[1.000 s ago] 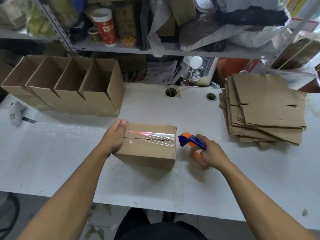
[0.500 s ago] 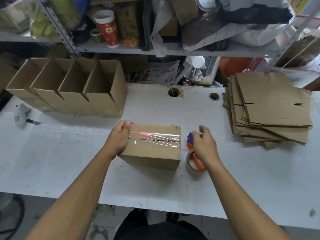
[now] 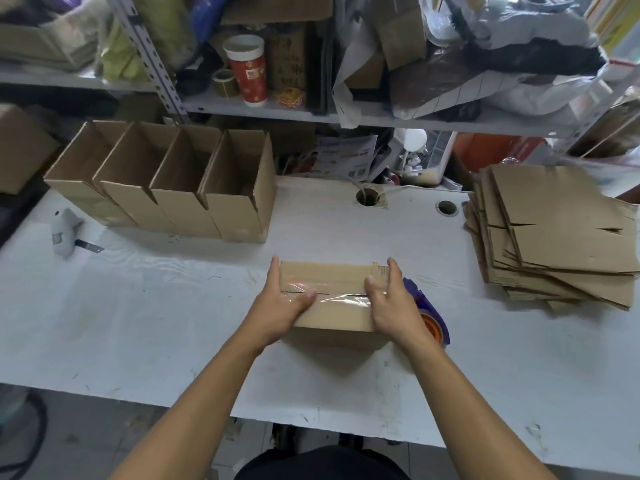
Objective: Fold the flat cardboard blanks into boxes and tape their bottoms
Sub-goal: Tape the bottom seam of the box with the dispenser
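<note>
Head view: right hand point(image 3: 391, 303) has let go of tape dispenser point(image 3: 431, 315), now lying on tabletop point(image 3: 173, 323); both hands grip taped box point(image 3: 329, 296) at centre. Left hand point(image 3: 282, 303) unchanged. Bottom sealed; likely ready to move.

On the table point(image 3: 138, 323) a taped box point(image 3: 332, 299) sits at the centre between the left hand point(image 3: 280, 306) and right hand point(image 3: 394, 306). A tape dispenser point(image 3: 433, 323) lies just right of it. Four open boxes point(image 3: 166, 188) stand in a row behind, left; flat blanks point(image 3: 561, 233) are stacked right, below the shelf point(image 3: 381, 116).
</note>
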